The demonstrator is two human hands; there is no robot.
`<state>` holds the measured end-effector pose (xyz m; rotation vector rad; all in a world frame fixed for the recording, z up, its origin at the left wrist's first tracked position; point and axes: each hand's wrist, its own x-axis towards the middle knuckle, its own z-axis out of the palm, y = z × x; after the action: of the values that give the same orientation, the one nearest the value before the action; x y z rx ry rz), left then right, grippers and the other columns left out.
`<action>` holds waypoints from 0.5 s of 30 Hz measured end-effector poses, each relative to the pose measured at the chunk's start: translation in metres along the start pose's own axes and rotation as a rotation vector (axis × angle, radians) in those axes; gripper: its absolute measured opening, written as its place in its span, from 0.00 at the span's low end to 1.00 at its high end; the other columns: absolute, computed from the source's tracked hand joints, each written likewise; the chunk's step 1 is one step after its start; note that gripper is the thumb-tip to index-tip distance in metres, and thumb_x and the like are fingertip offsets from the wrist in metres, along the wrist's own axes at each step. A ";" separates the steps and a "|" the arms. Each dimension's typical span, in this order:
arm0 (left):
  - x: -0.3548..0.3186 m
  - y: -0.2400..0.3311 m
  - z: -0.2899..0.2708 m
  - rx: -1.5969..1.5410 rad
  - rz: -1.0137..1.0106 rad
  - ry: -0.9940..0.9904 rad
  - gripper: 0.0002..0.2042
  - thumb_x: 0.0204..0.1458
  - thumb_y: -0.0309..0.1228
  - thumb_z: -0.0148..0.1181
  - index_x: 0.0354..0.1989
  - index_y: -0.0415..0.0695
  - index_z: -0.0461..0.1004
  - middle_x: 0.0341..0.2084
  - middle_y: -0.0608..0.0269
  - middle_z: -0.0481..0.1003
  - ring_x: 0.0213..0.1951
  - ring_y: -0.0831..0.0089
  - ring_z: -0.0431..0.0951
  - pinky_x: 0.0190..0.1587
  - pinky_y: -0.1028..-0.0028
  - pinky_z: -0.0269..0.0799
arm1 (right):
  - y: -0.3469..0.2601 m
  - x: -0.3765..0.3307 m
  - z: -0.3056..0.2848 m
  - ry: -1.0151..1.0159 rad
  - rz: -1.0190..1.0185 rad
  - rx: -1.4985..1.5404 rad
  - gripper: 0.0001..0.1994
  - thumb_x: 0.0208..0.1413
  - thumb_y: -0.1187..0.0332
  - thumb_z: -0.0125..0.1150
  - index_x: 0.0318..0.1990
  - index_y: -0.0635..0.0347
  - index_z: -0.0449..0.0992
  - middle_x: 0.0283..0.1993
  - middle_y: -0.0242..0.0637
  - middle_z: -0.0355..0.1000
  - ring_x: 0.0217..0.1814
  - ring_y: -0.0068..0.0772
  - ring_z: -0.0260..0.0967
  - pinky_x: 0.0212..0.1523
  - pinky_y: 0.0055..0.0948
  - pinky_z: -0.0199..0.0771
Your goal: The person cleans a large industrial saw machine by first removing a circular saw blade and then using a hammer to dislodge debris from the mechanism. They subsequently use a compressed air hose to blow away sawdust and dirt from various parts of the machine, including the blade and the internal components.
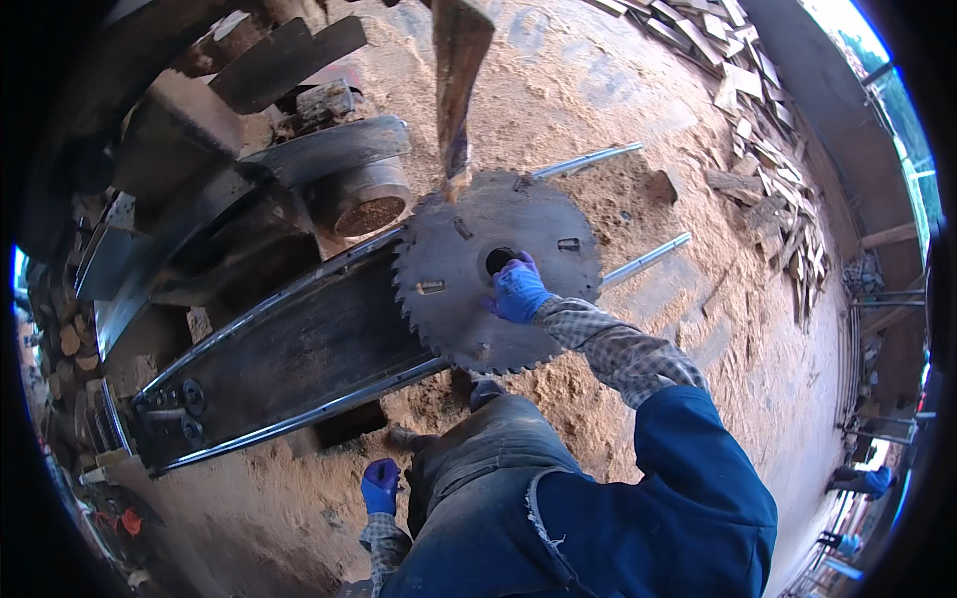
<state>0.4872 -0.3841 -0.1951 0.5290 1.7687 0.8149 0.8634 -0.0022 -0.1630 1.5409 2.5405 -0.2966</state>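
Observation:
A large round circular saw blade (469,319), grey with a toothed rim and a few small slots, stands out in the middle of the view. At its centre hole, my right hand (520,291) in a blue glove grips the edge, fingers hooked into the opening. Behind the blade runs a dark machine bed (289,349) with shiny rails along both sides. My left hand (380,486), gloved in blue-purple, hangs low beside my leg with its fingers curled; no object shows in it.
Rails (646,261) stick out past the blade on the right. A tall blade-like wooden or metal piece (459,85) rises behind it. Dark machinery with a round pipe opening (371,214) fills the left. Sawdust covers the floor (598,80); scrap wood (788,224) is heaped at right.

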 end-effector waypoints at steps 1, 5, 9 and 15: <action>0.010 -0.014 -0.005 0.071 0.025 -0.040 0.13 0.59 0.34 0.62 0.46 0.36 0.75 0.34 0.55 0.79 0.34 0.68 0.80 0.36 0.70 0.78 | 0.002 -0.003 0.003 0.026 -0.017 0.020 0.26 0.52 0.41 0.57 0.31 0.57 0.84 0.32 0.41 0.78 0.45 0.44 0.72 0.66 0.56 0.53; 0.012 0.001 0.005 0.035 -0.015 -0.063 0.13 0.60 0.34 0.62 0.45 0.37 0.76 0.33 0.56 0.79 0.33 0.70 0.79 0.35 0.71 0.77 | 0.022 0.002 0.005 0.017 -0.169 0.010 0.25 0.53 0.41 0.56 0.31 0.56 0.83 0.31 0.38 0.77 0.48 0.45 0.71 0.68 0.57 0.51; 0.009 -0.014 -0.001 0.020 0.018 -0.044 0.11 0.60 0.33 0.62 0.45 0.39 0.76 0.32 0.59 0.79 0.31 0.73 0.78 0.33 0.73 0.76 | 0.067 0.015 0.011 0.102 -0.562 -0.053 0.25 0.55 0.41 0.55 0.30 0.56 0.81 0.31 0.38 0.77 0.53 0.43 0.69 0.67 0.57 0.54; -0.027 -0.042 -0.015 0.048 -0.008 0.046 0.11 0.57 0.36 0.62 0.38 0.38 0.79 0.28 0.61 0.79 0.30 0.73 0.78 0.34 0.72 0.75 | 0.064 0.055 -0.032 -0.206 -0.880 -0.271 0.33 0.57 0.36 0.48 0.13 0.55 0.77 0.17 0.40 0.70 0.25 0.51 0.67 0.48 0.54 0.64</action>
<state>0.4835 -0.4349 -0.2055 0.5379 1.8359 0.7862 0.8940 0.0819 -0.1502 0.2227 2.7683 -0.1732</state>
